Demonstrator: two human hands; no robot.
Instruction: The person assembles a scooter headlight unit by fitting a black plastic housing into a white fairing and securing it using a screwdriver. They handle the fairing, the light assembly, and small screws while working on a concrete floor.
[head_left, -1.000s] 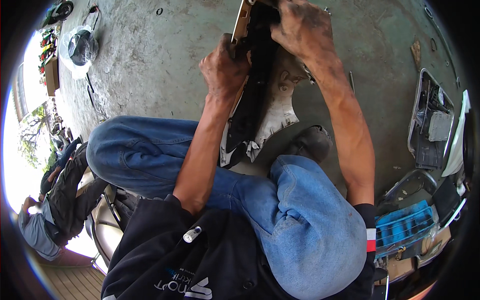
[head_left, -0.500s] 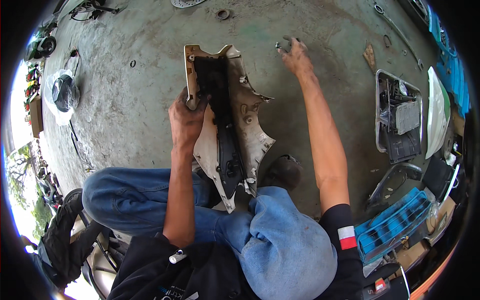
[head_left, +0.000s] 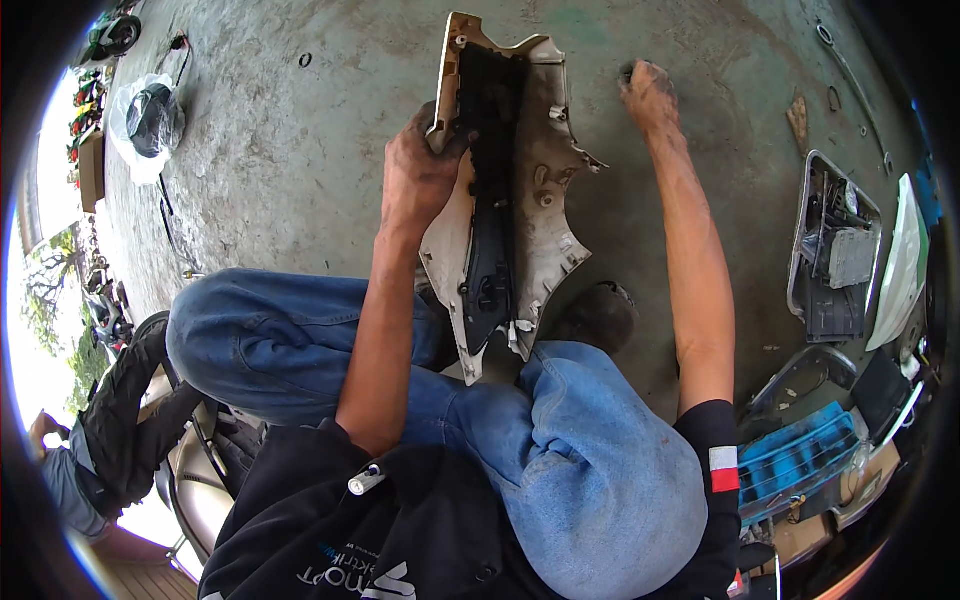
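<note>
My left hand (head_left: 425, 172) is closed round the left edge of a motorcycle body panel (head_left: 560, 235). The panel is cream-coloured with a black inner section (head_left: 490, 200). Its inner side, with clip posts and tabs, faces up, and its narrow end points down toward my legs. Out to the right, my right hand (head_left: 650, 97) is low over the floor, its fingers curled in. Whatever they may hold is hidden. Between the panel's lower end and my right forearm a dark rounded shoe tip (head_left: 600, 312) shows.
Right of me are a metal tray (head_left: 800, 230) of parts, a white-green panel (head_left: 893, 265), a long wrench (head_left: 855, 95) and a blue rack (head_left: 800, 455). A plastic-wrapped part (head_left: 150, 120) and a small ring (head_left: 305, 60) lie to the left. Another person (head_left: 95, 470) is at lower left.
My right hand's fingers, formerly apart beside a small shiny piece on the floor, have curled in; that piece no longer shows. The view has shifted, and the panel stays in my left hand.
</note>
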